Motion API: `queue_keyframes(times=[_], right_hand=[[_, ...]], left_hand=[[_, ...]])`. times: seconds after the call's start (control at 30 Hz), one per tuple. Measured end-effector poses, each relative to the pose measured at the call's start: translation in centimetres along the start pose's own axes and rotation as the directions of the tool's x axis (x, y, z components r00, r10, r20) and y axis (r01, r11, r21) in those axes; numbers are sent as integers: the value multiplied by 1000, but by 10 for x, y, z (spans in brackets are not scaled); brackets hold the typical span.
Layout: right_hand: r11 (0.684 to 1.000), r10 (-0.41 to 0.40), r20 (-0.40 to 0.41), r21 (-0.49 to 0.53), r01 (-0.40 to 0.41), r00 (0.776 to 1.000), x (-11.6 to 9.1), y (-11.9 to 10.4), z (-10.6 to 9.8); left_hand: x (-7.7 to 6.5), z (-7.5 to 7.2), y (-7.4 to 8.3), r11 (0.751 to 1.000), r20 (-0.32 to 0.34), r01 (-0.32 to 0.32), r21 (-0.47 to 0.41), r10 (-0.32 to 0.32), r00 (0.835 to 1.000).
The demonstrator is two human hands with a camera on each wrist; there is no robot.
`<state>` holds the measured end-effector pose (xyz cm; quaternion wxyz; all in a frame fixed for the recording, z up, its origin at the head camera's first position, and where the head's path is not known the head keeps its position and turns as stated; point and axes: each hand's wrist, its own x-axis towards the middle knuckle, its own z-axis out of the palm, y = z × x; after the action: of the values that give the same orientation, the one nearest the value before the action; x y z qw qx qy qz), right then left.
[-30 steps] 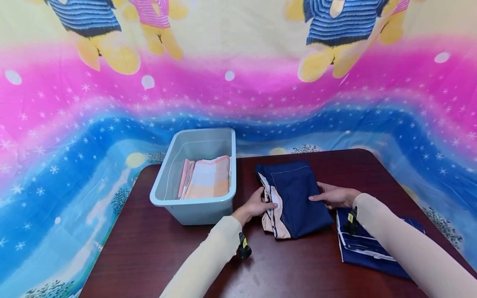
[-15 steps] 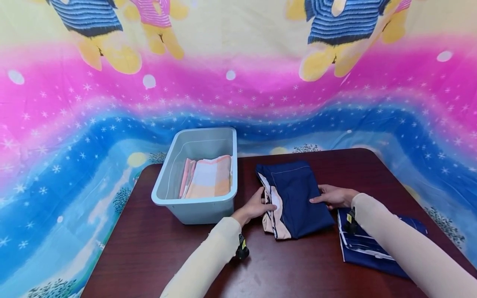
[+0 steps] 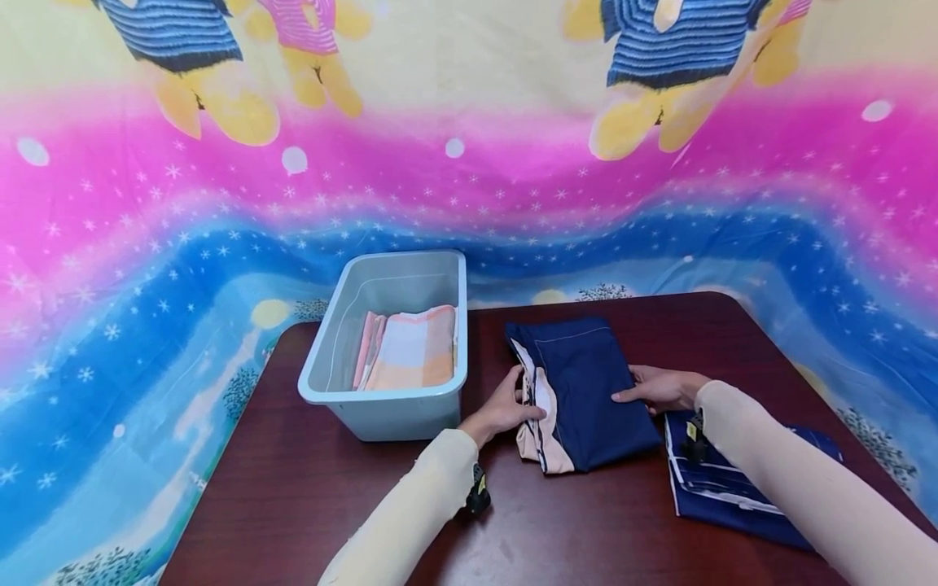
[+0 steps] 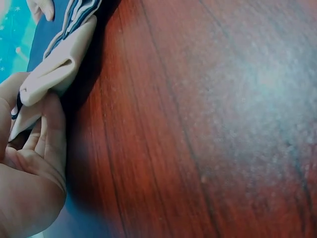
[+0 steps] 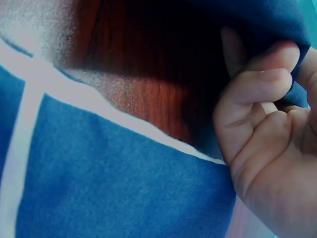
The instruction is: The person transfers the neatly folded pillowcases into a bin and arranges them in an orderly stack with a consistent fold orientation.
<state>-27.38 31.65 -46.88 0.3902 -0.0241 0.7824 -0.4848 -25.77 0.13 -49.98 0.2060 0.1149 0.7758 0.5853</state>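
The folded navy cloth (image 3: 595, 391) lies on the table (image 3: 557, 533) between my hands, its long axis running away from me — neither hand nearer, both touching. My left hand (image 3: 504, 405) pinches its cream edge (image 3: 554, 457); my right hand (image 3: 667, 388) grips the opposite edge, fingers curled underneath. The yellow wrist tag (image 3: 480, 481) is too small to read — I see no other writing.

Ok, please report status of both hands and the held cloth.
Left hand, right hand: gripping opposite sides. Navy cloth: folded. Right sleeve overlaps second cloth; seemingly no obstruction.

Left hand (image 4: 37, 173) pinches folded cream-and-navy cloth (image 4: 52, 74); reddish wood tabletop (image 4: 188, 124) alongside
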Motion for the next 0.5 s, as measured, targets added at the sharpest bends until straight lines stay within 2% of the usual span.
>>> queue_keyframes(times=[0.13, 0.3, 0.5], right_hand=[[1000, -11, 13, 17, 11, 1000, -4, 0, -1], [998, -20, 28, 54, 19, 999, -6, 2, -1], [996, -41, 39, 77, 38, 998, -3, 6, -2]], left_hand=[[-2, 2, 3, 999, 8, -42, 5, 42, 999], [-5, 5, 3, 996, 3, -63, 63, 63, 998], [-5, 5, -1, 998, -25, -28, 61, 30, 999]])
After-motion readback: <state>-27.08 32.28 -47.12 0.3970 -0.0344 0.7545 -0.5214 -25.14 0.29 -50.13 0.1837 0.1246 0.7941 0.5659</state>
